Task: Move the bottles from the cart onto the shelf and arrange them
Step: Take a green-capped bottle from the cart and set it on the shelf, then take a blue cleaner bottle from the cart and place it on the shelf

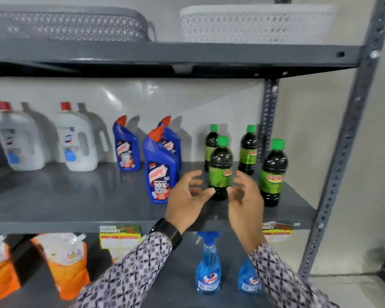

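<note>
The arranging step was judged in hand: both the left hand (188,200) and right hand (245,196) were spread, unclosed, either side of the front green-capped dark bottle (220,168) on the middle shelf (76,196), squaring-up awaited.

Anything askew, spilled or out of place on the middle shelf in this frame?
Nothing stands out. The four dark green-capped bottles stand upright on the middle shelf, as do the blue bottles and white jugs. No spill shows. The left hand and right hand flank the front green-capped bottle, open.
</note>
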